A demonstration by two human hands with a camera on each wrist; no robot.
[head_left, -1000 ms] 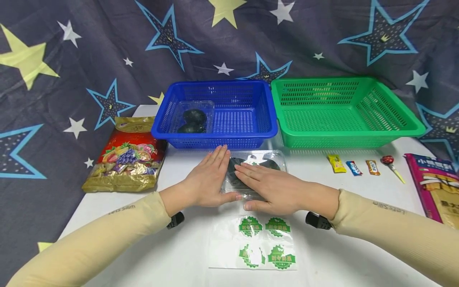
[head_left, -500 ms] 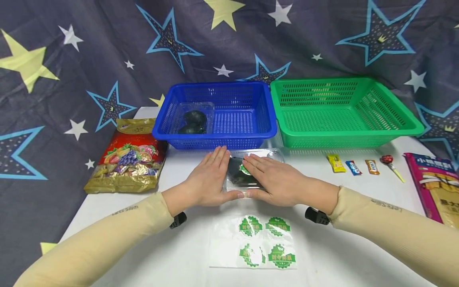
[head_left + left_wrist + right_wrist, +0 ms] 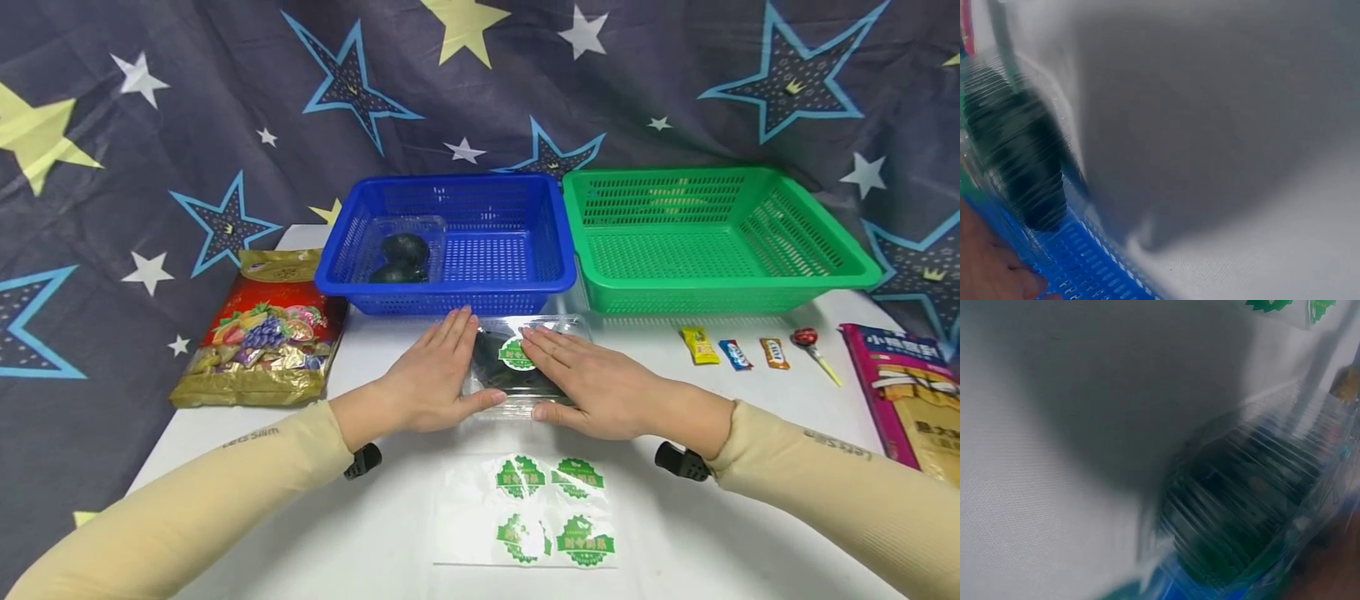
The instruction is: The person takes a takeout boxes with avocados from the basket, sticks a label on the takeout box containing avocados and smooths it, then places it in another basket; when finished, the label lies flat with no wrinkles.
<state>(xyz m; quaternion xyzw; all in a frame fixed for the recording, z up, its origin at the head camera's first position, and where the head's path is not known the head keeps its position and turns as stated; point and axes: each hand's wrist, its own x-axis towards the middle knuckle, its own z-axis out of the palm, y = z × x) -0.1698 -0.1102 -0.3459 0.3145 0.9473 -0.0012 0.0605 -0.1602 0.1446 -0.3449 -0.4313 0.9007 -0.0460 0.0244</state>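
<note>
Farthest left of the hands, a red-and-gold candy bag [image 3: 262, 342] printed with fruit is lying flat, beyond the left sleeve [image 3: 247, 483]. Next, just beyond the left fingertips, a blue plastic basket [image 3: 450, 288] is holding a clear plastic box with two dark, rounded fruits [image 3: 405, 248] on its left side. A small black wrist camera [image 3: 363, 461] is sitting at the left wrist.

The left hand [image 3: 427, 375] is resting along the left side of a clear clamshell container [image 3: 517, 407], its fingers pointing straight ahead and its thumb reaching along the near edge. The container is lying between the two hands, dark contents showing through. A round green-and-white label [image 3: 516, 354] is sitting on its lid, just beside the right fingertips. Nearer the person, between the wrists, a sticker sheet [image 3: 465, 521] is bearing green badge stickers [image 3: 521, 476].

The right hand [image 3: 607, 379] is pressing straight fingers across the lid's right part; the hands are staying apart from each other. Beyond it, a green plastic basket [image 3: 720, 292] is standing. Farther right, a yellow candy [image 3: 699, 345], a blue candy [image 3: 736, 355], an orange candy [image 3: 775, 353] and a lollipop [image 3: 805, 337] are lying in a row, with a magenta snack bag [image 3: 900, 396] lying rightmost.
</note>
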